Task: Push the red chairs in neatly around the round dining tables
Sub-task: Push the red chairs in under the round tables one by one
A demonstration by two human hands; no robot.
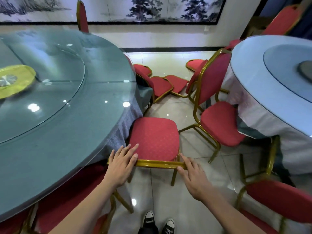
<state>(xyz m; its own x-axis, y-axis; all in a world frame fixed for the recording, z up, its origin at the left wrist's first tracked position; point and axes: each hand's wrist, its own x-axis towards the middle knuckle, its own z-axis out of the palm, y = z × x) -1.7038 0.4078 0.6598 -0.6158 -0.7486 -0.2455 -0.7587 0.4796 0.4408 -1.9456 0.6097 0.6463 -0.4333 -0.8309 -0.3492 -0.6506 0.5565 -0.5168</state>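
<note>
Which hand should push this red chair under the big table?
Probably the left hand: it lies flat over the chair back's gold rail, beside the table. The right hand only touches the rail's end.

- You are not seeing any readable text, label, brand, number or sign anywhere in this view.
- The wall painting [152, 9] is showing only trees and hills, with no lettering that can be made out.
</note>
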